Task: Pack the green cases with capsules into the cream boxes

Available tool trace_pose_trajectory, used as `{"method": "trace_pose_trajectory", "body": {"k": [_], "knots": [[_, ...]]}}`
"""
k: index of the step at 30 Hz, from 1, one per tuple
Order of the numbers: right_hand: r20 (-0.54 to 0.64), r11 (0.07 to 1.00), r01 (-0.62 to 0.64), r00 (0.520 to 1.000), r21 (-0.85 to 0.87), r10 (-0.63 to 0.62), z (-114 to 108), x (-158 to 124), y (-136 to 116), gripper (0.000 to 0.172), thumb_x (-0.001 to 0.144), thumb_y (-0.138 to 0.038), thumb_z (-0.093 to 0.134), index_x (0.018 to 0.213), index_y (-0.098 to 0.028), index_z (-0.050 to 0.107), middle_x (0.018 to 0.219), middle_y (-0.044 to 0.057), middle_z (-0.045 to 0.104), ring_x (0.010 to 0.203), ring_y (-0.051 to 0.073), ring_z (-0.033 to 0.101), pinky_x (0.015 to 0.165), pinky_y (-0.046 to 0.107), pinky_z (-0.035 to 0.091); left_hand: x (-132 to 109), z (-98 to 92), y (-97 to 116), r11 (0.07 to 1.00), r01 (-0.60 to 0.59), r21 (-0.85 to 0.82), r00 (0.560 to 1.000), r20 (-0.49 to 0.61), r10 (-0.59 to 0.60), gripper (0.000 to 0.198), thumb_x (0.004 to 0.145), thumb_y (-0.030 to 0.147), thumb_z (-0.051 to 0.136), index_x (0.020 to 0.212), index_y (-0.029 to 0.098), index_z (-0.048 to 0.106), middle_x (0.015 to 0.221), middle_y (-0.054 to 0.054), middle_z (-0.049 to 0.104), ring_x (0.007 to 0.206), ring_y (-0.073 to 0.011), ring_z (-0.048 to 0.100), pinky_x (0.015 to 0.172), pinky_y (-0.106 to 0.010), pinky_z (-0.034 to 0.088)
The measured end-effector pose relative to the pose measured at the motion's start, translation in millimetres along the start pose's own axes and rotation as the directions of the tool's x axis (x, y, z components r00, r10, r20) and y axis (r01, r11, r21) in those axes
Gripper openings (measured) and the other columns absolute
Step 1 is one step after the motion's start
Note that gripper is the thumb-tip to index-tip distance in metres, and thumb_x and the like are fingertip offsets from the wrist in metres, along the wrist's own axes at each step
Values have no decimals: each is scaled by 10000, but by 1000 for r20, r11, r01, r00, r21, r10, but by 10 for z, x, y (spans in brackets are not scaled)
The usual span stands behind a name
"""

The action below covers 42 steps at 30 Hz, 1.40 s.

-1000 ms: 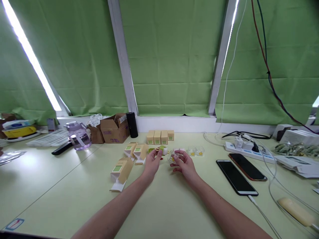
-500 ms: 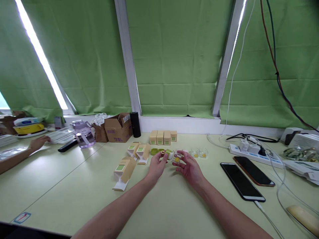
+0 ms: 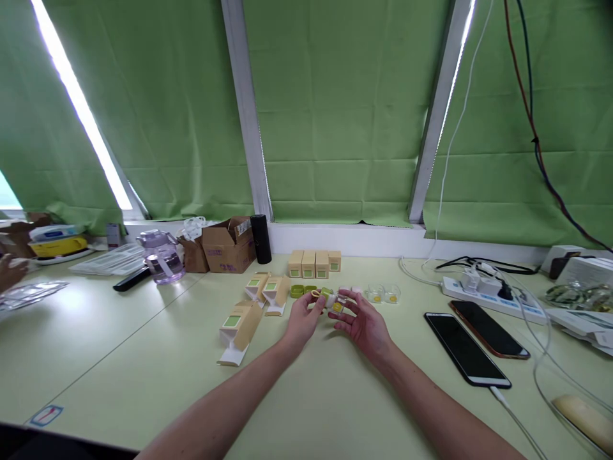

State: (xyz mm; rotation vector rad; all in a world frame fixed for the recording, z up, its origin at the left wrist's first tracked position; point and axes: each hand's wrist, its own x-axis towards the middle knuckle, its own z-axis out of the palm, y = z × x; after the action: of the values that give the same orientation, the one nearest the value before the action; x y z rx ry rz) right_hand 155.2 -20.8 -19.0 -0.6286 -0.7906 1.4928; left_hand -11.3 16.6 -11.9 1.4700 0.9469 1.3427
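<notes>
My left hand (image 3: 301,324) is closed on a small green-and-white lid (image 3: 325,293) that has a beige loop. Fingers of my right hand (image 3: 368,324) grip a small clear cup (image 3: 338,306) with a yellow spot inside. Lid and cup meet between the hands; whether they are joined is too small to tell. Two similar clear cups, one of them a cup (image 3: 392,295) with a yellow spot, stand beyond my right hand. Behind my left hand lie green pieces (image 3: 297,291). Opened cardboard boxes, the nearest box (image 3: 243,321) with its flap out, lie to the left.
Several closed small boxes (image 3: 309,263) stand in a row at the back. Two phones (image 3: 467,348) and a power strip (image 3: 495,299) with cables are at right. At left are a purple jug (image 3: 161,259), a carton (image 3: 230,246), a black cylinder (image 3: 260,239) and another person's hand (image 3: 10,273).
The lid and the clear cup are closer together between my hands. At left, the other person's hand has drawn back from the plastic trays towards the edge of view.
</notes>
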Motion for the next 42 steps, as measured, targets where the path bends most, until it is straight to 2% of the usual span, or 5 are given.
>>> {"method": "trace_pose_trajectory", "body": {"k": [9, 14, 20, 26, 42], "knots": [[47, 1000, 2, 999, -2, -2, 37, -28, -16, 427, 812, -529, 793, 1113, -242, 695, 1116, 80, 735, 868, 273, 776, 705, 380, 613, -27, 9, 39, 998, -25, 57, 999, 26, 23, 472, 824, 616, 722, 925, 155, 729, 959, -99, 753, 909, -246, 686, 810, -332, 550], [-1, 987, 5, 1000, -162, -5, 42, -5, 8, 566, 675, -476, 917, 1119, -246, 652, 1025, 47, 727, 827, 252, 760, 640, 353, 618, -58, 10, 92, 1000, 2, 27, 998, 59, -3, 473, 785, 616, 762, 904, 160, 726, 940, -86, 754, 873, -241, 696, 779, -319, 560], [-14, 935, 114, 992, -337, -126, -8, 54, 21, 529, 638, -471, 926, 1039, -229, 680, 842, 13, 691, 823, 206, 676, 607, 306, 616, -56, -2, 103, 999, 18, -27, 997, 71, -16, 475, 758, 595, 802, 937, 156, 764, 981, -101, 772, 920, -253, 707, 815, -315, 554], [49, 930, 136, 991, -341, -127, -23, 80, 73, 545, 615, -396, 927, 1084, -232, 704, 876, 24, 705, 790, 199, 663, 636, 332, 623, -49, -20, 94, 999, 39, -33, 996, 81, -36, 536, 721, 598, 832, 1037, 166, 792, 1082, -117, 791, 990, -297, 724, 838, -350, 580], [73, 894, 206, 978, -398, -193, -33, 81, 164, 457, 668, -357, 886, 1070, -234, 707, 1006, 55, 699, 754, 190, 647, 631, 350, 620, -45, -26, 77, 999, 33, -2, 993, 117, -32, 511, 734, 578, 832, 1035, 167, 801, 1066, -128, 794, 924, -285, 743, 775, -341, 592]]}}
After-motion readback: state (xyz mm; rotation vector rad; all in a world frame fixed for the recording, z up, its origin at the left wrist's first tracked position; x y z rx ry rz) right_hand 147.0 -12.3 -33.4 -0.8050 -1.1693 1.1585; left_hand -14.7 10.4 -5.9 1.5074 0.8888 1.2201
